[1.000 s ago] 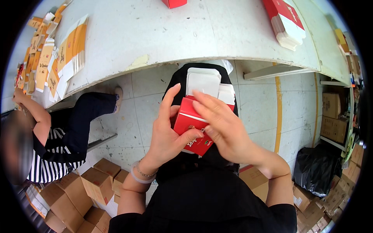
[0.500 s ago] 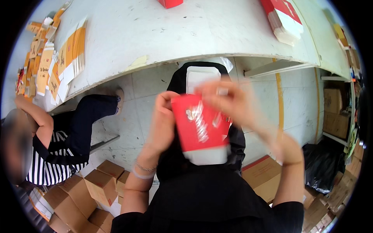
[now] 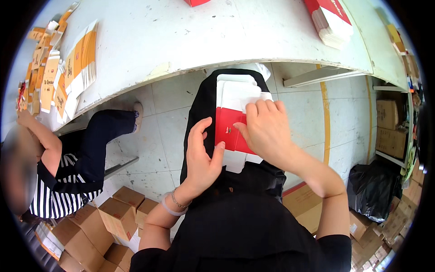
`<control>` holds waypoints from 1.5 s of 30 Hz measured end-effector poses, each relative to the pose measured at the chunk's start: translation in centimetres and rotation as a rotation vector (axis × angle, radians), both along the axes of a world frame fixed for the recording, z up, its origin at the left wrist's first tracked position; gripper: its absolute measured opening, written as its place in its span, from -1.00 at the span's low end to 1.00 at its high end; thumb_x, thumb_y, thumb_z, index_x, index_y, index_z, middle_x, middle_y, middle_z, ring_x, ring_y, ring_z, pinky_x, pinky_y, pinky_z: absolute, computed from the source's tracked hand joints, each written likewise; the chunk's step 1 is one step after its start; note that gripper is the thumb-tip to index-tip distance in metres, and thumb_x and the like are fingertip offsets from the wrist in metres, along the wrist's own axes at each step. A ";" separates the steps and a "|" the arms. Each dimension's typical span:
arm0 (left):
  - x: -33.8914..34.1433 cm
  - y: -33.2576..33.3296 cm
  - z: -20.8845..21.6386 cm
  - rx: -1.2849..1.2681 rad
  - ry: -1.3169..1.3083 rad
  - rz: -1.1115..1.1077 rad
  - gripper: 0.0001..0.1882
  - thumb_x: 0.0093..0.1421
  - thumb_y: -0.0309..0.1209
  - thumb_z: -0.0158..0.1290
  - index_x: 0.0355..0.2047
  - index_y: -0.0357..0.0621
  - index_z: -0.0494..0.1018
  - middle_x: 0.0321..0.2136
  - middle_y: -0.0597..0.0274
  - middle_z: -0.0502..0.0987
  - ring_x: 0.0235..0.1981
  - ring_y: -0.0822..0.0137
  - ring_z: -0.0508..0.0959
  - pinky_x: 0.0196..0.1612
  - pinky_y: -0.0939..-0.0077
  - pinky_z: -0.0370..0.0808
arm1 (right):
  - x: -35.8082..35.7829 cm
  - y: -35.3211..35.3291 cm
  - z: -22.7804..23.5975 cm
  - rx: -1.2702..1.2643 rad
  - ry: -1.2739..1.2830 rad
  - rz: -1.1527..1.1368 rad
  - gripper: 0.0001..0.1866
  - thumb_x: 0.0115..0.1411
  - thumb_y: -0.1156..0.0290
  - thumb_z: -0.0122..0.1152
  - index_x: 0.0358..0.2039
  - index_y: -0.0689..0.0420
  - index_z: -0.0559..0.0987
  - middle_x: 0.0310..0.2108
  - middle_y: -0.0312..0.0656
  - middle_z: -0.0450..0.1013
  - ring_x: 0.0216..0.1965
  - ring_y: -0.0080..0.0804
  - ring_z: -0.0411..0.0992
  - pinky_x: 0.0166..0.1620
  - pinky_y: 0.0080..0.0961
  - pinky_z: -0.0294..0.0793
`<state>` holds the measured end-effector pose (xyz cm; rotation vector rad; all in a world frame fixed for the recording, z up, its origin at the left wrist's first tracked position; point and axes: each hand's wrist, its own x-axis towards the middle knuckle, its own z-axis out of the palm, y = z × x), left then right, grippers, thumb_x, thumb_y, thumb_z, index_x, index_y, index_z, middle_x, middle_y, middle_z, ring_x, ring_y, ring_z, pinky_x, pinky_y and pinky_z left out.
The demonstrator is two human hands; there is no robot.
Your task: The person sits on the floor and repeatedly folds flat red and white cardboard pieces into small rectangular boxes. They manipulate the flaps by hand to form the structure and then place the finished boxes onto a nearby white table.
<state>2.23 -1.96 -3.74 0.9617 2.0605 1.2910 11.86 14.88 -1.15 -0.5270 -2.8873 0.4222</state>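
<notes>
A flat red and white folding carton (image 3: 226, 124) lies on my lap, its white flaps toward the table and toward my body. My right hand (image 3: 269, 131) grips its right side, fingers curled at the edge and thumb across the red panel. On the left, my left hand (image 3: 201, 158) is open, fingers and thumb apart. Its thumb tip touches or nearly touches the carton's left edge. Whether more cartons lie beneath this one, I cannot tell.
A white table (image 3: 190, 38) curves ahead, holding a stack of red and white cartons (image 3: 333, 25) at right and yellow-and-white cartons (image 3: 81, 59) at left. A person in a striped top (image 3: 63, 190) sits left. Brown boxes (image 3: 115, 215) and a black bag (image 3: 374, 192) stand on the floor.
The red carton that both hands held up is no longer raised. My left hand has opened, and my right hand has come down onto the flat carton on my lap.
</notes>
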 end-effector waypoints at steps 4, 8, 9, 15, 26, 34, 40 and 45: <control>1.8 0.3 2.9 -0.080 0.041 -0.124 -0.24 0.09 -0.53 0.17 0.25 -0.30 0.05 0.15 0.00 0.27 0.18 0.14 0.31 0.19 0.22 0.27 | 0.5 -1.3 1.9 -0.022 0.069 0.001 -0.74 -0.02 0.24 0.35 -0.56 0.15 0.50 -0.54 -0.22 0.37 -0.40 -0.26 0.33 -0.24 -0.28 0.17; 2.3 1.0 4.5 0.062 0.141 -0.212 0.07 -0.03 -0.33 0.34 0.32 -0.33 -0.14 0.15 -0.15 0.21 0.15 -0.04 0.33 0.10 0.22 0.39 | -0.4 -2.6 7.1 -0.168 0.281 0.175 -0.77 -0.05 0.28 0.35 -0.66 0.08 0.50 -0.52 -0.25 0.33 -0.39 -0.26 0.30 -0.17 -0.24 0.19; 1.6 1.1 4.5 0.078 0.127 -0.254 0.09 -0.02 -0.31 0.35 0.33 -0.30 -0.17 0.17 -0.12 0.20 0.15 0.00 0.35 0.09 0.25 0.41 | -0.3 -3.0 7.9 -0.093 0.343 0.182 -0.78 -0.04 0.26 0.32 -0.61 0.11 0.52 -0.50 -0.24 0.35 -0.38 -0.27 0.32 -0.12 -0.20 0.22; -1.0 1.9 5.7 0.496 -0.116 -0.147 0.07 -0.04 -0.31 0.40 0.31 -0.16 -0.09 0.14 0.06 0.25 0.15 0.21 0.36 0.08 0.29 0.45 | 0.6 -2.3 8.9 0.059 0.687 0.037 -0.60 0.02 0.12 0.28 -0.29 0.21 0.60 -0.27 -0.14 0.49 -0.27 -0.25 0.47 0.08 -0.03 0.27; -1.6 1.6 2.8 0.532 -0.280 -0.279 -0.32 -0.11 -0.03 0.40 -0.16 -0.08 0.28 -0.36 0.24 0.47 -0.41 0.40 0.49 -0.34 0.56 0.45 | 2.8 -2.4 4.8 -0.328 0.662 0.166 -0.68 -0.11 0.35 0.43 -0.37 0.13 0.51 -0.57 -0.32 0.41 -0.56 -0.35 0.36 -0.26 -0.35 0.23; -3.6 2.0 3.9 0.383 0.233 -0.352 -0.24 -0.25 -0.09 0.48 -0.13 -0.11 0.31 -0.32 0.07 0.51 -0.38 0.18 0.56 -0.32 0.48 0.50 | 2.1 0.5 6.9 -1.546 0.406 -0.085 -0.42 0.45 0.09 -0.30 0.04 0.37 0.49 -0.02 0.03 0.48 0.02 -0.27 0.45 0.10 -0.36 0.39; -2.6 1.8 3.5 0.350 0.018 -0.222 0.18 -0.15 0.02 0.39 0.28 -0.27 -0.08 -0.21 -0.05 0.55 -0.21 0.16 0.62 -0.21 0.41 0.56 | 1.7 -0.7 6.3 -0.755 0.408 0.113 -0.59 0.16 0.55 0.20 0.05 0.29 0.49 -0.02 0.06 0.46 -0.06 -0.06 0.49 -0.03 -0.31 0.50; -2.6 1.5 3.2 0.321 0.017 -0.160 0.12 -0.04 0.20 0.21 0.29 -0.26 -0.07 -0.22 -0.05 0.56 -0.25 0.16 0.63 -0.24 0.42 0.56 | 1.4 -0.8 5.4 -0.616 0.355 0.255 -0.44 0.08 0.53 0.27 0.13 0.29 0.40 0.12 0.11 0.33 0.05 0.03 0.38 0.07 -0.22 0.42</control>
